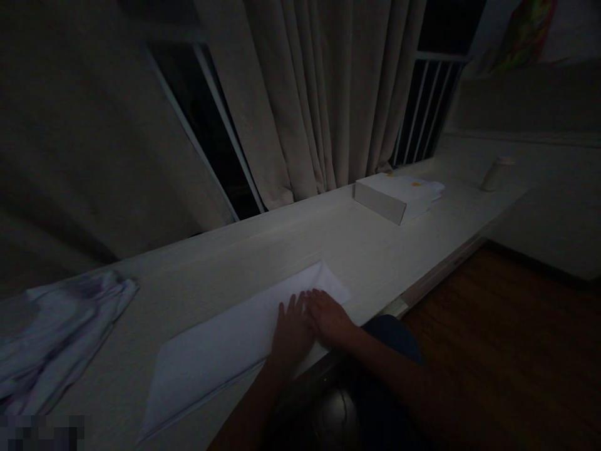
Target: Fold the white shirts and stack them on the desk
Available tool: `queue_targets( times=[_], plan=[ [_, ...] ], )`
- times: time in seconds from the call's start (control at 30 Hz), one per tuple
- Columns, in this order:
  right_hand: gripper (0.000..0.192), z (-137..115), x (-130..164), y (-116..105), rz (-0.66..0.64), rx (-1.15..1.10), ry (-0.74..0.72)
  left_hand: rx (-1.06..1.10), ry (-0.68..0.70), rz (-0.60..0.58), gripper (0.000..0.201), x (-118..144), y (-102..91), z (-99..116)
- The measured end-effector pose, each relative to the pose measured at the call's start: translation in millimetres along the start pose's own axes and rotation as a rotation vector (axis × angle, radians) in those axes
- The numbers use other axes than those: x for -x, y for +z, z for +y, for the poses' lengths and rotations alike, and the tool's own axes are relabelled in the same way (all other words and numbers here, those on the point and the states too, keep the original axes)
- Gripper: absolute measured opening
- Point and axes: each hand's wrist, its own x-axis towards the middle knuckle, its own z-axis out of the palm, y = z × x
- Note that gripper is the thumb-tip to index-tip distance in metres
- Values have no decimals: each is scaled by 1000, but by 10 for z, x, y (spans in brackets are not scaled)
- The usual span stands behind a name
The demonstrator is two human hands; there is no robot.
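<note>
Flat-palmed, your left hand (292, 331) and right hand (328, 316) are pressing side by side, gripping nothing, on the folded white paper sheet (225, 344) lying along the ledge (291, 244); light and easily creased, it's probably best taken by an edge.

Likely home room, dim: curtain (310, 94) over barred window (425, 106), long white ledge (328, 244), wood floor (507, 338).

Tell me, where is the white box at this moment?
In the head view the white box lies on the ledge at upper right, just below the curtain, left of a small cup and far beyond both hands on the folded sheet.
</note>
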Motion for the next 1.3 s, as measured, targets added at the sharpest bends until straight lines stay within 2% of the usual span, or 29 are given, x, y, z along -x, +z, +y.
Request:
queue_targets(
  times=[0.07, 0.13, 0.27, 0.4, 0.53, 0.63, 0.73, 0.83, 0.9, 1.0, 1.13, 1.23, 1.3],
  plan=[
    [57, -154, -126, 154, -86, -35, -59, -11, 21, -38, 60, 2, 19, -11],
    [60, -164, -235, 233, -134, -55, -36, -13, 19, -48, 62, -3, 26, -9],
    [69, 217, -334, 149, -167, -38, 51, 12, -15, 0, 60, -25, 22, 8],
    [71, 646, -308, 5, -114, 47, 157, 49, -41, 18, 57, -29, 16, 15],
    [71, 744, -272, 4, -85, 123, 178, 92, -38, -15, 59, -25, 6, 17],
    [73, 715, -267, 28, -117, 175, 185, 148, -52, -107, 62, -80, -39, -13],
    [74, 705, -268, 32, -125, 212, 181, 188, -73, -188, 61, -212, -133, -159],
    [75, 716, -271, 35, -117, 232, 178, 111, -136, -123, 62, -310, -195, -475],
    [76, 720, -274, 46, -118, 240, 182, 42, -224, -88, 65, -276, -159, -726],
    [75, 714, -277, 70, -124, 247, 184, 14, -342, -110, 72, -79, 3, -1012],
    [73, 725, -267, 64, -126, 247, 170, -3, -407, -48, 80, 163, 189, -1094],
    [73, 702, -291, 20, -146, 255, 179, -14, -407, -15, 80, 192, 208, -1049],
    [72, 588, -360, 19, -139, 268, 180, -15, -400, -6, 79, 177, 195, -1031]
  ],
)
